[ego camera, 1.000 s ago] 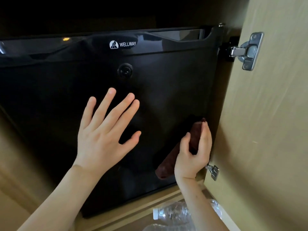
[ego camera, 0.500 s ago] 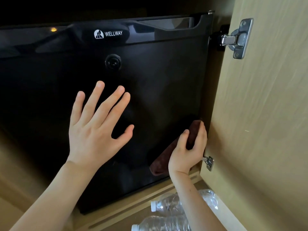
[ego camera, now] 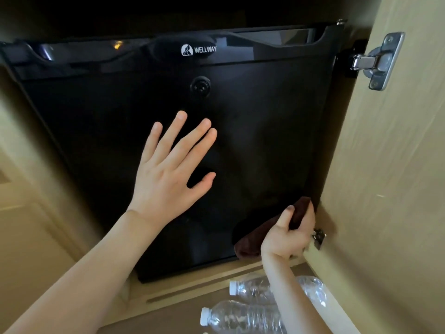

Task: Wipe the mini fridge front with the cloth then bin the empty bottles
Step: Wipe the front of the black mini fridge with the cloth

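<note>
Fridge door [ego camera: 265, 131]: glossy black, with a white logo [ego camera: 199, 49] in white lettering near the top and a round black lock [ego camera: 200, 86].
Cloth [ego camera: 250, 239]: dark brown.
Cabinet door [ego camera: 390, 189]: pale tan wood grain; hinge [ego camera: 378, 61] silver metal.
Bottles [ego camera: 243, 319]: clear plastic, crinkled, white caps.
Floor [ego camera: 173, 317]: brown.

Cloth [ego camera: 269, 232] at fridge front [ego camera: 265, 131] btm-right; bottles [ego camera: 243, 317] on floor below; cabinet door [ego camera: 390, 189] right.
</note>
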Tool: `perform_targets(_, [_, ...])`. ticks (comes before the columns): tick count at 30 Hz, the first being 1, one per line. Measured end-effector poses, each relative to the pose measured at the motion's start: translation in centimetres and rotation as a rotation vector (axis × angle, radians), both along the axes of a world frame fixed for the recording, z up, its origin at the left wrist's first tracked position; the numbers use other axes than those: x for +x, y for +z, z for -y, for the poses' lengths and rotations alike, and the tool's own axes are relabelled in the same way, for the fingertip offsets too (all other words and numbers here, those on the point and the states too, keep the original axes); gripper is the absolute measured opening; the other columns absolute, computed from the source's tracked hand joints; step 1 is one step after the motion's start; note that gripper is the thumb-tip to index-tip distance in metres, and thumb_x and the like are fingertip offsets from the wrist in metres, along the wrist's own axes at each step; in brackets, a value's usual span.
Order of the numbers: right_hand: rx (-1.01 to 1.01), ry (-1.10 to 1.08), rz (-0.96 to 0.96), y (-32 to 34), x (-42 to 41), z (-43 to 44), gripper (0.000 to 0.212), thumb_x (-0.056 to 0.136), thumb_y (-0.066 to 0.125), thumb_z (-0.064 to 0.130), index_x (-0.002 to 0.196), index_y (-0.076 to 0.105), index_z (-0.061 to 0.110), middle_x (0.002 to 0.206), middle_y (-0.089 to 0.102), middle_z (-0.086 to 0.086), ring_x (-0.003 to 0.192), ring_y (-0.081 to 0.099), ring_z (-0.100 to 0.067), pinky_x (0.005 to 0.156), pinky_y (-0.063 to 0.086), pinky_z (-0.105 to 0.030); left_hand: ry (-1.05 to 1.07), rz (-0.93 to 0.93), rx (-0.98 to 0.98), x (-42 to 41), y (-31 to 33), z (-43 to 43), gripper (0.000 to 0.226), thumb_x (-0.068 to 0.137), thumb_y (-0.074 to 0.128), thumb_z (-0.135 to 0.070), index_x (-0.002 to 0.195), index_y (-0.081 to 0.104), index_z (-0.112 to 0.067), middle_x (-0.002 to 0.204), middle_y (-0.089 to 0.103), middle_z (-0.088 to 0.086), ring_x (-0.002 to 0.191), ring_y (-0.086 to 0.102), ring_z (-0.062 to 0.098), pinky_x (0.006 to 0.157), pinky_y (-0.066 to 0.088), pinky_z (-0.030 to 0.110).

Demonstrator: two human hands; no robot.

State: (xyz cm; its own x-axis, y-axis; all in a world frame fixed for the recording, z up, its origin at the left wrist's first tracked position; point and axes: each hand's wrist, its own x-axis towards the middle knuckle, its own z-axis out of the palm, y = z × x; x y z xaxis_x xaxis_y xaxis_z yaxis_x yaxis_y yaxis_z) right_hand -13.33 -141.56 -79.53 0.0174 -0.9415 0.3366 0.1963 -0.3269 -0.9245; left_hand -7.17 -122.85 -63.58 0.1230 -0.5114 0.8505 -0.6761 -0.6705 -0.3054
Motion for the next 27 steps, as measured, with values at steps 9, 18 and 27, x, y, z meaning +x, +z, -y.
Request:
perform_targets(9, [-0.530,0.037,0.197,8.4,1.4,-1.5,0.031,0.097,0.065,0.002,0.126,0.062,-0.010,0.133,0.062,-0.024,0.131,0.057,-0.033,0.112,0.045,-0.034,0.086,-0.002,0.121,0.0,0.1,-7.7,0.059,0.097,0.062,-0.034,0.150,0.043,-0.017,0.159,0.032,-0.004,0.151,0.026,0.020,0.123,0.022,0.041])
perform_targets(18, [-1.233,0.379,0.055,2.9,2.4,-7.0,0.043,0.097,0.068,0.007,0.138,0.056,0.003,0.146,0.052,-0.014,0.142,0.046,-0.025,0.117,0.040,-0.038,0.050,-0.052,0.046,0.7,-1.5,-8.5,0.063,0.092,0.063,-0.030,0.150,0.040,-0.021,0.158,0.031,-0.009,0.151,0.025,0.021,0.124,0.015,0.041])
perform_targets(27, [-1.329,0.512,0.094,4.3,1.4,-3.8,0.041,0.093,0.073,0.003,0.132,0.061,-0.002,0.140,0.059,-0.018,0.136,0.054,-0.028,0.107,0.050,-0.043,0.006,-0.055,0.018,0.8,-1.5,-8.1,0.059,0.090,0.065,-0.025,0.145,0.047,-0.017,0.156,0.037,-0.003,0.151,0.025,0.021,0.124,0.017,0.044])
